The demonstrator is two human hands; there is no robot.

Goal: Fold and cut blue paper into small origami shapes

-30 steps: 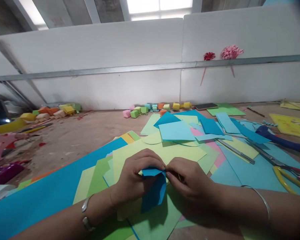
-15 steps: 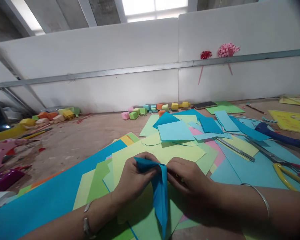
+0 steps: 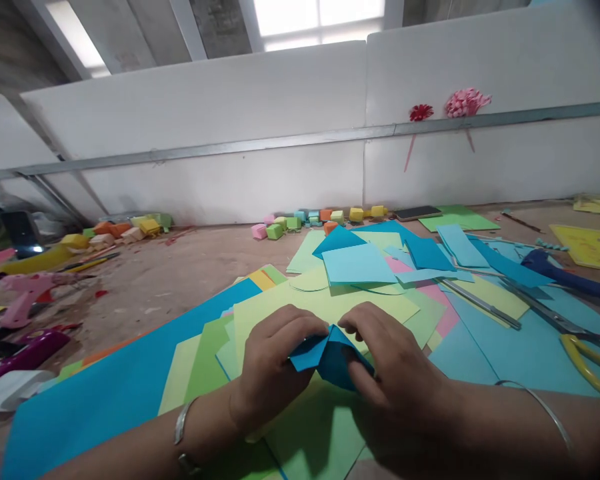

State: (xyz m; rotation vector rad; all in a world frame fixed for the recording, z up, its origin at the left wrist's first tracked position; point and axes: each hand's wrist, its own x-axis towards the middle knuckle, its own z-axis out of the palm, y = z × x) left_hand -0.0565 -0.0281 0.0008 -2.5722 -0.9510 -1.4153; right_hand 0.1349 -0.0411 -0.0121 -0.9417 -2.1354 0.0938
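Note:
Between both hands is a folded piece of blue paper (image 3: 337, 357), with a peak at its middle and a side sloping to each hand. My left hand (image 3: 277, 350) is closed on its left part, fingers over the top edge. My right hand (image 3: 395, 357) grips the right part, the thumb against the near face and the index finger bent above it. Beneath the hands lie overlapping sheets of pale green paper (image 3: 280, 300). A light blue folded sheet (image 3: 357, 263) lies just beyond them.
Scissors with yellow and red handles (image 3: 575, 340), tweezers (image 3: 480, 303) and a dark blue-handled tool (image 3: 575, 273) lie at right. Small paper cubes (image 3: 293, 223) line the white wall (image 3: 230, 180). At left are a pink glue gun (image 3: 27, 293) and a long blue sheet (image 3: 95, 400).
The blue paper hung down as a long pointed strip; now it is spread sideways into a peaked shape between the hands. My right fingers have shifted onto its right part. The view has swung slightly left.

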